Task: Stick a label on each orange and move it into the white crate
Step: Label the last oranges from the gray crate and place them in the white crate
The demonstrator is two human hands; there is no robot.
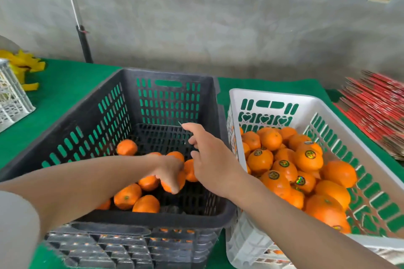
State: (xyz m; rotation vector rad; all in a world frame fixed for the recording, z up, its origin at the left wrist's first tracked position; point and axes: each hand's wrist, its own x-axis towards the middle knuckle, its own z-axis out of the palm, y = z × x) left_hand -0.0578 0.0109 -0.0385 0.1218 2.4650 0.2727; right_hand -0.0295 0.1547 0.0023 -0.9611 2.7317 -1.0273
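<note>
My left hand [169,172], blurred, curls its fingers over an orange [181,179] low in the black crate [65,137]. Loose oranges [126,197] lie below it and to its left. Just right of it and higher, my right hand [209,155] hangs over the same crate, forefinger stretched out and other fingers curled. A thin pale sliver [180,124] shows at the fingertip; whether it is pinched I cannot tell. Right of that hand, just beside the black crate, stands the white crate [273,96], heaped with fruit, several pieces bearing round labels [310,154]. Green cloth [65,85] lies beneath both crates.
</note>
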